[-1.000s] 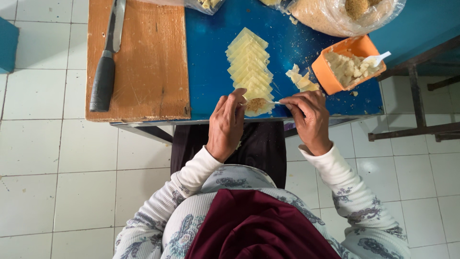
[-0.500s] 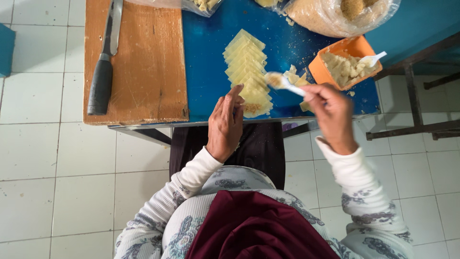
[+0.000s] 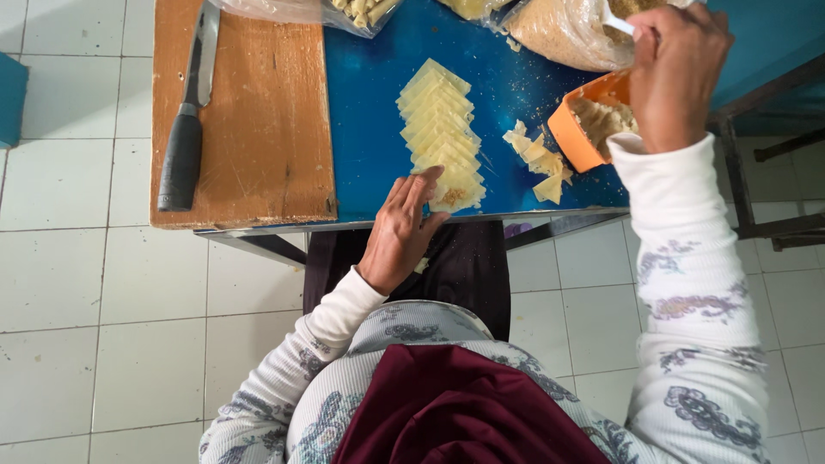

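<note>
A row of thin yellow dough sheets (image 3: 440,137) lies on the blue table (image 3: 369,137), one sheet half over the next. The sheet nearest the person has a small brown lump of filling (image 3: 453,197) on it. The other sheets look bare, so I think only 1 is filled and the rest are left to do.

The left hand (image 3: 402,234) lies at 7 o'clock from that sheet. It is open and flat, and its fingertips touch the sheet's edge.

The right hand (image 3: 676,73) is up at 2 o'clock from the row. It is closed around a white spoon (image 3: 620,21) held over an orange bowl (image 3: 577,129) of filling. I cannot tell if the spoon is full.

Between the row and the bowl lie a few dough scraps (image 3: 537,159). At 12 o'clock sit clear bags (image 3: 559,30), 1 with crumbs in it. At 9 o'clock is a wooden board (image 3: 258,120) with a knife (image 3: 187,120) on it, well apart from the hands. Under the table is a white tiled floor (image 3: 69,258).
</note>
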### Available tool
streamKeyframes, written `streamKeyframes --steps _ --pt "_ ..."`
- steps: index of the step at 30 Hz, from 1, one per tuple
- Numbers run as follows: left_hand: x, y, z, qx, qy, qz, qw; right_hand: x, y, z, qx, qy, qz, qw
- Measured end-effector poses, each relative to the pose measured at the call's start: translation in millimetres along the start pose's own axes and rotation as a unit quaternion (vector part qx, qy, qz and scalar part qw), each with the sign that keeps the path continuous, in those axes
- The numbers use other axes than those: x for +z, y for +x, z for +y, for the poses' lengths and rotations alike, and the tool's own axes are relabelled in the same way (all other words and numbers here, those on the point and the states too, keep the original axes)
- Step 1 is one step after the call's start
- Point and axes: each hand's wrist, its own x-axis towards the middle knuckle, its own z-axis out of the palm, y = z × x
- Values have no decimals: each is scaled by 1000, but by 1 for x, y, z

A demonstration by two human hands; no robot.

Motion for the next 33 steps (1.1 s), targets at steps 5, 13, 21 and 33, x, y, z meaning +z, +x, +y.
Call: streamKeyframes --steps 5,13,21,33 --pt "-2 0 -1 -1 0 -15 1000 -19 -18 -59 19 11 31 999" --pt "-3 0 0 11 -16 -13 1000 -24 -91 -156 119 231 -170 951" --pt "-4 2 2 -30 -23 -37 999 -18 -91 -168 207 342 -165 901" --pt "-2 4 -2 5 19 -52 998 -16 -90 -169 8 268 -134 954"
